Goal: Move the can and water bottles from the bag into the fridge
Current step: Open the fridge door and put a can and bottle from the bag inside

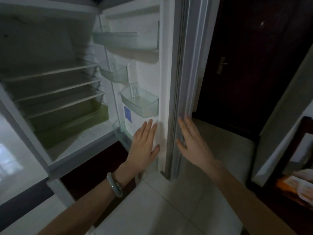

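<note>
The fridge (50, 92) stands open before me, its glass shelves bare and a greenish drawer at the bottom. Its door (171, 82) is swung wide to the right, with clear door bins (140, 102) that hold nothing. My left hand (144, 146), with a jade bangle on the wrist, lies flat against the door's inner face near its lower edge, fingers apart. My right hand (191, 141) rests flat on the door's outer edge, fingers spread. Neither hand holds anything. No can, water bottle or bag can be made out.
A dark wooden door with a metal handle (221, 65) is behind the fridge door. At the far right stands a dark chair (298, 150), with an orange-and-white package (294, 185) at its base. The floor (160, 209) has pale tiles.
</note>
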